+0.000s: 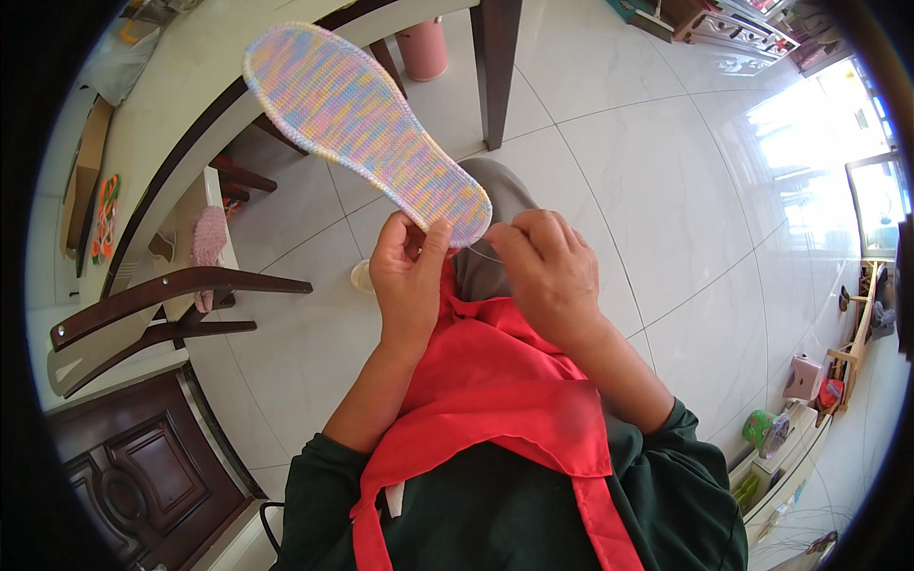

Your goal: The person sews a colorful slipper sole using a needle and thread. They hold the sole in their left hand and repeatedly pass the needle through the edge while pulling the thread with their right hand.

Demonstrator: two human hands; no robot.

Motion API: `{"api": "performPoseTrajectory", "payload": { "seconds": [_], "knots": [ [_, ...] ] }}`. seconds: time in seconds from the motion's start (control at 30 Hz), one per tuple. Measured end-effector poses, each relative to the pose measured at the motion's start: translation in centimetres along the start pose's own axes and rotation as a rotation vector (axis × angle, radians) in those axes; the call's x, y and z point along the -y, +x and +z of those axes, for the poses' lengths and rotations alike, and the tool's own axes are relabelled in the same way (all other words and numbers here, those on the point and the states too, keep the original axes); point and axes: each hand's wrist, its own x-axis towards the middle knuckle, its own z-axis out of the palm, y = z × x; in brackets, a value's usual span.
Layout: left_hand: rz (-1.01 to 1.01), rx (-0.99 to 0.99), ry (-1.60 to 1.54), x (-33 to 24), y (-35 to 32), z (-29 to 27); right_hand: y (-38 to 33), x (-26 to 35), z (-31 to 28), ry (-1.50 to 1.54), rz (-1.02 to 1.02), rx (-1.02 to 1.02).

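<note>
A knitted shoe insole (367, 128) in mottled pink, yellow and blue, edged in pale stitching, slants up and left above my lap. My left hand (407, 276) grips its narrow heel end, thumb on top and the fingers curled behind. Just right of that heel my right hand (552, 271) is closed in a pinch, apart from the insole. A thin pale thread (484, 256) runs from the heel's edge to the right fingers. Whether a needle is also between those fingertips I cannot make out.
A red apron (495, 400) covers my front. To the left stand a table (176, 95) with orange-green cord (106, 219) on it and a dark wooden chair (190, 283). Beyond the insole is a pink bin (422, 49). Low shelving (785, 466) lines the right side of the tiled floor.
</note>
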Motion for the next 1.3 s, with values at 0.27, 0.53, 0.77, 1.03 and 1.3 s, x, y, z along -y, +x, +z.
{"api": "performPoseTrajectory", "payload": {
  "seconds": [0.27,0.53,0.77,1.03,1.3],
  "knots": [
    [0.011,-0.05,0.015,0.3,-0.2,0.6,1.2,0.2,-0.2,-0.221,-0.306,0.004],
    [-0.008,-0.087,0.002,1.0,0.0,0.6,1.6,-0.9,-0.5,0.049,-0.038,0.134],
    [0.069,-0.099,-0.031,0.3,0.0,1.1,1.0,-1.1,-0.5,0.139,-0.028,-0.019],
    [0.075,-0.09,-0.085,0.1,-0.7,1.0,1.1,-0.2,0.4,-0.064,-0.187,-0.229],
    [0.141,-0.057,-0.181,1.9,-0.4,0.6,1.7,-0.8,-1.3,0.181,0.029,-0.082]
  ]
}}
